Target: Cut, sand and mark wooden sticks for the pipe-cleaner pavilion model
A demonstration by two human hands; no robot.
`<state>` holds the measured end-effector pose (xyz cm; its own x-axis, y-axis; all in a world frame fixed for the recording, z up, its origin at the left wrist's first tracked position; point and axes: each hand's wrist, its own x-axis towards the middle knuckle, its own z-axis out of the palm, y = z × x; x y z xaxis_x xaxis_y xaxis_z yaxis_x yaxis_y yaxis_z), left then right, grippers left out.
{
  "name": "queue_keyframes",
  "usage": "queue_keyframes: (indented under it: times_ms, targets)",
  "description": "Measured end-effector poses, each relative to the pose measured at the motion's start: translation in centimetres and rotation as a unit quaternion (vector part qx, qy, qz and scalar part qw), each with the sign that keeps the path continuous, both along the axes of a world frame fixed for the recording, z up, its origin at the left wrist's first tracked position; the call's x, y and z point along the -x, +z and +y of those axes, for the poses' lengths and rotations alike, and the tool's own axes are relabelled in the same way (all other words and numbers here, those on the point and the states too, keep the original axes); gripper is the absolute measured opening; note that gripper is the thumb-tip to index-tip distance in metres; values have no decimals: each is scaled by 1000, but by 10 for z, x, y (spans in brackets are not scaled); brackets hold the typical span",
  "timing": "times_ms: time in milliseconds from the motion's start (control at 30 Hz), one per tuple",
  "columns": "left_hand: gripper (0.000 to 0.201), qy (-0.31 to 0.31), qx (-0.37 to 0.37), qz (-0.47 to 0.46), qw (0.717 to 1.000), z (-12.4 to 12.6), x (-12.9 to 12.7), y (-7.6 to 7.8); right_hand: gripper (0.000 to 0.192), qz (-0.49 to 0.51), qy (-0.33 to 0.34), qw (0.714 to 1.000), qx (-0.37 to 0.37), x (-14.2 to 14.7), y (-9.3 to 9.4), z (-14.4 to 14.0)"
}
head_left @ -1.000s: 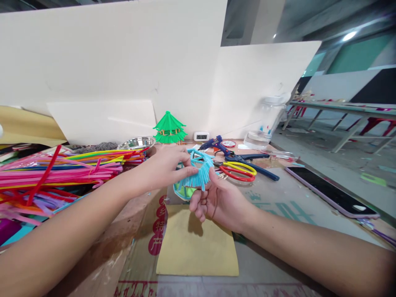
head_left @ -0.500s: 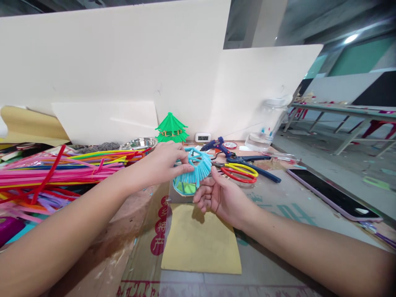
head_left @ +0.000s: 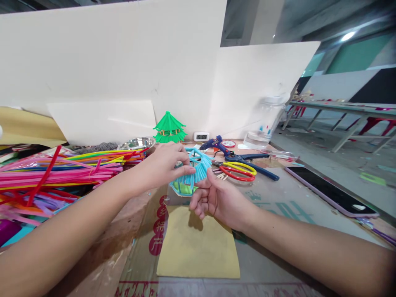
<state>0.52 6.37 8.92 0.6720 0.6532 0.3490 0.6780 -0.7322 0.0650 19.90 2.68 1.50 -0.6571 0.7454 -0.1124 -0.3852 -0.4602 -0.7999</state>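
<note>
Between my hands is a light-blue pipe-cleaner craft, round, with an open frame at its top, fringe-like strips down its side and a green patch low on its left. My left hand grips it from the left, thumb against the strips. From the right, my right hand holds its lower edge, thumb up and fingers curled; part of the edge is hidden behind them. Below the hands, a tan sheet lies on the cardboard-covered table.
Bundles of coloured pipe cleaners lie left. Behind stand a green pipe-cleaner tree, a metal bowl and a small clock. To the right are a glue gun, scissors, pliers, a clear jar and a phone.
The view has shifted slightly. The blue craft has tilted a little between my hands, and my right fingers have shifted slightly at its lower edge. Both hands stay on it.
</note>
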Motion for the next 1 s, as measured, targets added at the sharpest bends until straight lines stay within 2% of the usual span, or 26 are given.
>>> queue_keyframes:
  times_ms: [167,333,533,733,1000]
  targets:
    - [33,-63,7,3,998,10,16,7,69,-25,-20,999,5,1,-4,1]
    - [38,-89,37,21,995,12,30,18,55,-20,-46,999,-13,0,-4,3]
    - [35,-40,25,4,999,-4,14,18,52,-6,-17,1000,-22,0,-3,2]
    - [39,-44,17,8,999,-6,2,8,54,11,-8,1000,-7,0,-3,0]
    - [40,-72,14,26,997,-4,2,8,61,6,12,1000,-9,0,-4,1]
